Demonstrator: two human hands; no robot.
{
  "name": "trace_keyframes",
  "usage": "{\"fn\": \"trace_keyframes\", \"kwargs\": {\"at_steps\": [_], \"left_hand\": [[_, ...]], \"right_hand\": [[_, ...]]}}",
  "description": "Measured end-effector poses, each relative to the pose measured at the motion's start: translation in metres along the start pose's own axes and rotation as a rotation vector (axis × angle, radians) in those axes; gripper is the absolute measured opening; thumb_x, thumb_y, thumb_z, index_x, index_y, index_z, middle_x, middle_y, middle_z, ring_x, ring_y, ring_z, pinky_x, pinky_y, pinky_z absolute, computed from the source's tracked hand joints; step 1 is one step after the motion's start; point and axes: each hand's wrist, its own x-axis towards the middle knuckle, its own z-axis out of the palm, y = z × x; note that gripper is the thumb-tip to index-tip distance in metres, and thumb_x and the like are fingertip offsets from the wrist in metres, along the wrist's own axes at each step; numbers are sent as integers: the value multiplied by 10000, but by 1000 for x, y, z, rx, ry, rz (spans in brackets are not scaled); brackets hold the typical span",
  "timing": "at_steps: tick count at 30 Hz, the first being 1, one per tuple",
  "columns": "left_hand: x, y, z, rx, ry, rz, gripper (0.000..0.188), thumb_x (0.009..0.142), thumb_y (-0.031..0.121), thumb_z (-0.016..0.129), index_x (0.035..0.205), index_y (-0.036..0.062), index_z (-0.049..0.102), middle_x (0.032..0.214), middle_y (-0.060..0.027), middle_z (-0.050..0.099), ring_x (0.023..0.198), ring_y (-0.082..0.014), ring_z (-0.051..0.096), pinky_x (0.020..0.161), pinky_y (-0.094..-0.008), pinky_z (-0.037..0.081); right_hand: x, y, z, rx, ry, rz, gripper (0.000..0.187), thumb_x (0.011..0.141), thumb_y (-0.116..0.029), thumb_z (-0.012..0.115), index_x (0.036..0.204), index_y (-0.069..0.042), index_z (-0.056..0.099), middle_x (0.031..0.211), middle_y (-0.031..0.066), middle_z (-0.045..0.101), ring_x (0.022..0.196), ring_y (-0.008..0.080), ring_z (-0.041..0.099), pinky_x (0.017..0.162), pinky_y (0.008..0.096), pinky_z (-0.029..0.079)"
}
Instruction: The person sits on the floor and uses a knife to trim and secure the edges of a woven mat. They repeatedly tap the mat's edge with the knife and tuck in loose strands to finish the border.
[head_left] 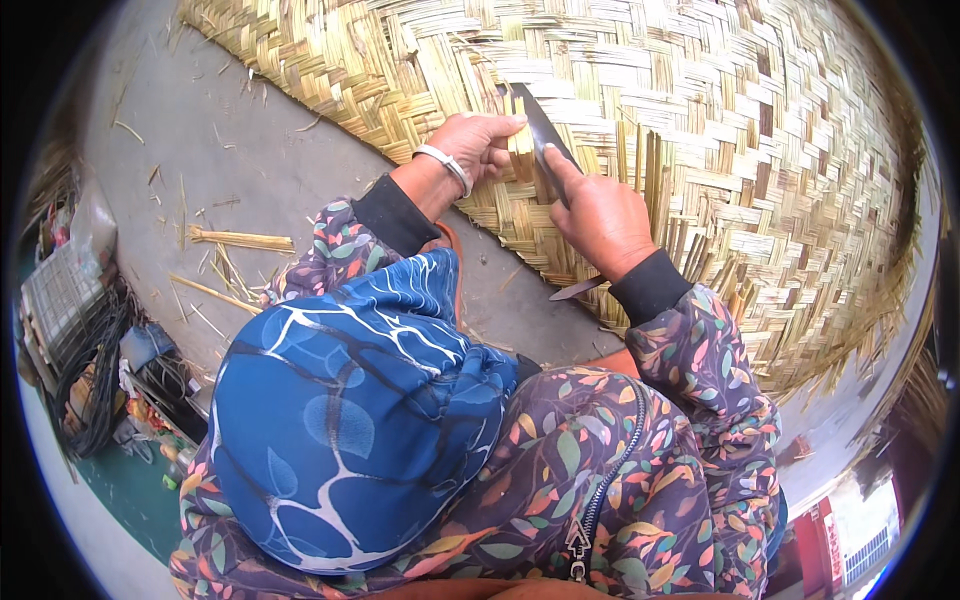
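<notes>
On inspection, I found the largest item to be the woven mat (700, 140), which filled the upper and right part of the view, its near edge running diagonally beside the grey floor (260, 165). Both hands were over that edge.

The right hand (605, 225) was closed about the lower part of a dark blade (545, 135), with the index finger laid along the metal; its handle was hidden from me. The left hand (468, 147) pinched pale strips (520, 145) between thumb and fingers, its other fingers curled in. The strips stood just beside the blade, over the mat's border; I could not tell whether metal touched them.

I judged the step in hand to be knife work on strips at the mat's border, either trimming or tucking. The next move, in my view, called for a firm pinch with the left fingertips clear of the edge, and light guidance from the right index finger.

As to markings, the patterned jacket (560, 455) showed a leaf print and no label I could make out. A pale panel (872, 530) at lower right appeared to bear print, too small and distorted to read. I saw no maker's mark on the blade, nor on the pale bangle (450, 164) at the left wrist.
</notes>
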Motion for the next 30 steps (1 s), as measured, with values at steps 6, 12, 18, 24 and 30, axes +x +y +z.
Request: {"fn": "trace_keyframes", "kwargs": {"at_steps": [6, 12, 18, 24, 30], "left_hand": [[3, 2, 19, 109, 240, 113, 189, 845, 235, 697, 794, 75, 610, 653, 24, 571, 448, -60, 534, 381, -198, 387], [-7, 12, 14, 426, 203, 222, 324, 816, 280, 734, 740, -14, 622, 577, -44, 581, 461, -128, 611, 384, -227, 447], [-2, -2, -9, 1341, 410, 731, 487, 704, 574, 716, 672, 100, 607, 614, -129, 606, 575, -329, 592, 529, -427, 464], [8, -12, -10, 1430, 472, 769, 491, 746, 595, 663, 664, 115, 598, 611, -117, 612, 583, -333, 605, 517, -441, 460], [10, -13, -19, 1123, 450, 858, 463, 830, 512, 640, 654, 90, 573, 542, -89, 544, 482, -239, 515, 465, -393, 412]], "right_hand": [[-3, -1, 6, -20, 14, -3, 547, 785, -171, 589, 1324, -199, 501, 716, 137, 652, 648, 323, 653, 565, 450, 520], [-2, -6, -1, -136, -35, -18, 544, 816, -132, 540, 1352, -180, 464, 741, 125, 656, 648, 294, 661, 546, 427, 522], [-7, -14, 4, -217, 41, -32, 513, 832, -111, 516, 1341, -159, 479, 738, 108, 646, 603, 273, 657, 503, 408, 518], [-55, -2, -15, -322, -41, -21, 530, 827, -114, 524, 1350, -182, 480, 689, 93, 605, 545, 249, 631, 451, 378, 501], [-105, 30, -78, -266, -26, -75, 585, 770, -139, 620, 1340, -189, 493, 625, 118, 559, 493, 279, 591, 441, 415, 467]]}}
